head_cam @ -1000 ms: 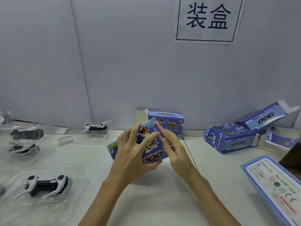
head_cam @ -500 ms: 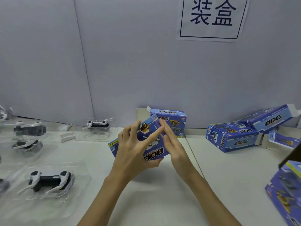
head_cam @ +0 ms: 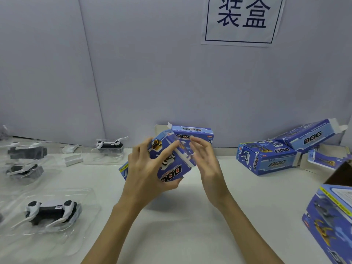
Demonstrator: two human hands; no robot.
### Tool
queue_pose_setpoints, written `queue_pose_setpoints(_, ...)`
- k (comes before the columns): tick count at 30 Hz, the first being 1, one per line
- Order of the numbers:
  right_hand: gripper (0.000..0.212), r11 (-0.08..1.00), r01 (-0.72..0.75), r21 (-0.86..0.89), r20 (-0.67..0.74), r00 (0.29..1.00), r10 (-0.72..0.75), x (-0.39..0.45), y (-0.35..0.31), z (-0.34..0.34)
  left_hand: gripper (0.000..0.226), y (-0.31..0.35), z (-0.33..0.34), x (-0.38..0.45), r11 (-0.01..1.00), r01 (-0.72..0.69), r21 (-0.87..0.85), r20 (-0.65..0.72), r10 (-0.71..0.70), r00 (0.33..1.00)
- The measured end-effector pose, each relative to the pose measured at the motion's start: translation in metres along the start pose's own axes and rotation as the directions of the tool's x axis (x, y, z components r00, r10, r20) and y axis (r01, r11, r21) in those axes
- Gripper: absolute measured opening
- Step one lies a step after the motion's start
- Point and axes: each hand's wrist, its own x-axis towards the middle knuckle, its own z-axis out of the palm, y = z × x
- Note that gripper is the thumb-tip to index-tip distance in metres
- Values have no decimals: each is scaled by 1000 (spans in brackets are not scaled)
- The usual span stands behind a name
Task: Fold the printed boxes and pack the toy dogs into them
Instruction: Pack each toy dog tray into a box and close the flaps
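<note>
My left hand [head_cam: 146, 172] grips a blue printed DOG box [head_cam: 169, 164] from the near side, thumb under it and fingers over its printed face, holding it above the table. My right hand [head_cam: 207, 162] is at the box's right end with fingers relaxed and slightly curled, touching its edge. A black and white toy dog [head_cam: 51, 212] lies in a clear plastic tray [head_cam: 83, 221] at the near left. Another toy dog [head_cam: 110, 144] sits in a tray by the wall.
A folded box [head_cam: 192, 133] stands against the wall behind my hands. More blue boxes [head_cam: 266, 157] lie at the right, one leaning [head_cam: 308, 136], and a large one [head_cam: 331, 221] at the near right edge. More trayed dogs [head_cam: 24, 161] crowd the left side.
The box has opened out from flat into a fuller shape between my hands. My right hand's fingers have spread off the top edge toward the right end. The view has tilted.
</note>
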Motion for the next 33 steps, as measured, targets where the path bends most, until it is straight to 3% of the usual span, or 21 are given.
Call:
queue_pose_setpoints(3, 40, 996, 44, -73, 8, 999, -43, 2, 0, -4, 95, -2, 0, 0, 999, 32, -9, -8, -32, 999)
queue_pose_setpoints(7, 31, 998, 65, -5, -80, 995, -65, 0, 5, 0, 97, -5, 0, -1, 997, 77, -9, 8, -77, 997)
queue_pose_setpoints(14, 24, 1000, -18, -1, -204, 979, 17, 2, 9, 7, 94, -4, -3, 0, 983, 177, -38, -26, -178, 984)
queue_pose_setpoints(20, 43, 976, -108, 188, -210, 967, 147, 3, 9, 13, 93, -2, 1, -1, 987, 162, -12, -43, -162, 986)
queue_pose_setpoints(24, 42, 973, -123, 197, -178, 971, 158, 2, 9, 11, 93, -3, 2, -2, 988, 157, -7, -45, -157, 987)
queue_pose_setpoints(28, 31, 991, -81, 103, -193, 976, 100, 2, 9, 13, 93, -3, 2, -2, 987, 158, -14, -38, -158, 987)
queue_pose_setpoints(33, 23, 977, 67, -202, -195, 975, -107, -2, 12, 13, 91, -2, 1, -2, 988, 149, -29, -29, -150, 988)
